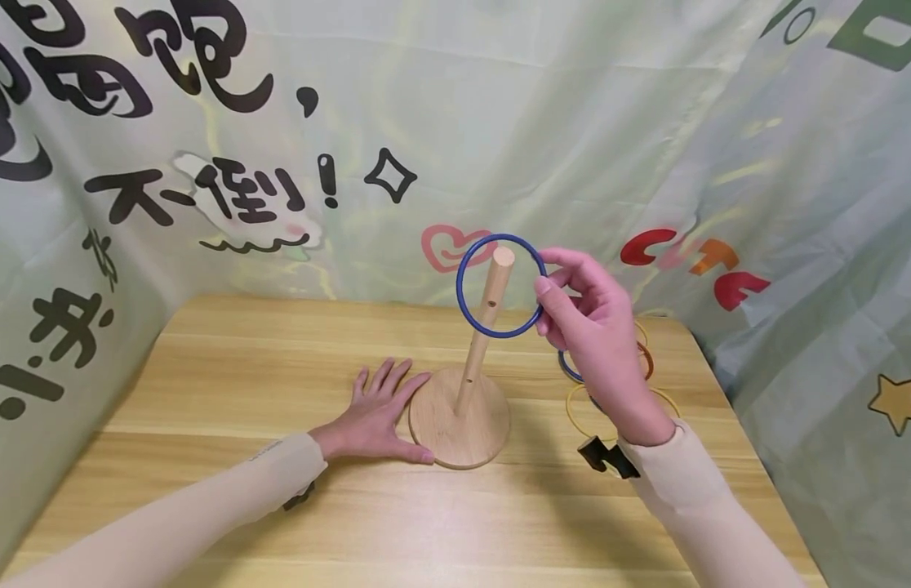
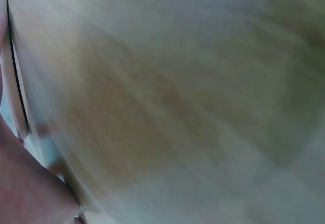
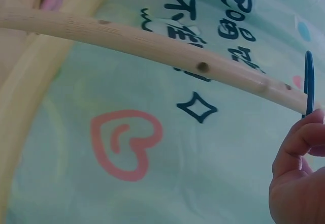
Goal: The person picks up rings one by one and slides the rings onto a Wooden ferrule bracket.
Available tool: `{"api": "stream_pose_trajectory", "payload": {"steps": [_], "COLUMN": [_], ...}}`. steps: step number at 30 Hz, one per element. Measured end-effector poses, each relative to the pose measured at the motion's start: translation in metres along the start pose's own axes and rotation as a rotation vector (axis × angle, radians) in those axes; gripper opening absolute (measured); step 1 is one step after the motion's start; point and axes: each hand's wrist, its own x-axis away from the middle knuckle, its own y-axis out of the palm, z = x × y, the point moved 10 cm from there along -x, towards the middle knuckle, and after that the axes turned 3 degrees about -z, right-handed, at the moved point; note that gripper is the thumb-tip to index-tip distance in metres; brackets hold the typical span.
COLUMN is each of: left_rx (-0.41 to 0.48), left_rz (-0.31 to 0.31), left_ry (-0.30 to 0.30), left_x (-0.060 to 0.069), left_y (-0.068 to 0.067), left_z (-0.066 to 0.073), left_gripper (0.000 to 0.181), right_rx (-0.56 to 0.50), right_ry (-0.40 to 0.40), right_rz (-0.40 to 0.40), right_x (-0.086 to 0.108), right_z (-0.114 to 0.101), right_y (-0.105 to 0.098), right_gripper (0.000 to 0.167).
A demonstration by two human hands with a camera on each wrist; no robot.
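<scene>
My right hand (image 1: pixel 591 318) pinches a blue ring (image 1: pixel 459 286) by its right side, between thumb and fingers. The ring is at the top of a wooden post (image 1: pixel 477 351); from the head view the post's tip shows through it. In the right wrist view, the blue ring (image 3: pixel 309 76) appears edge-on at the post's end. A round wooden base (image 1: pixel 455 441) carries the post, which has small holes along it. Fingers spread, my left hand (image 1: pixel 375 416) lies on the table against the base's left edge. The left wrist view catches only part of that hand (image 2: pixel 30 183).
Under and beside my right forearm lie several loose rings, among them a yellow ring (image 1: pixel 571 415), another blue ring (image 1: pixel 566 367) and a red ring (image 1: pixel 651 359). A printed cloth (image 1: pixel 558 147) stands behind the wooden table (image 1: pixel 242 351) and along its sides.
</scene>
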Motion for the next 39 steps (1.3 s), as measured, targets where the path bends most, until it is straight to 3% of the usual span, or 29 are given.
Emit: {"api": "stream_pose_trajectory", "payload": {"steps": [6,11,15,32,39], "left_rx": [-0.015,0.008,0.007,-0.018,-0.012], "left_rz": [-0.002,-0.005,-0.014,-0.008,-0.016], "left_ry": [-0.014,-0.009,-0.009,0.000,0.001], "left_x": [0.000,0.002,0.000,-0.001,-0.001], "left_y": [0.005,-0.004,-0.002,0.002,0.002], "left_z": [-0.008,0.000,0.000,-0.004,-0.002], "left_gripper": [0.133,0.132,0.131,0.132,0.133], "right_rx": [0.059,0.091,0.077,0.231,0.275], "right_ry": [0.062,0.130,0.189,0.421,0.437], "right_rz": [-0.061,-0.101,-0.136,-0.265,-0.320], "right_x": [0.002,0.008,0.017,0.058,0.066], "right_z": [0.027,0.051,0.072,0.183,0.204], "right_y": [0.009,0.013,0.015,0.035,0.041], "right_gripper": [0.032,0.033,0.033,0.034,0.030]}}
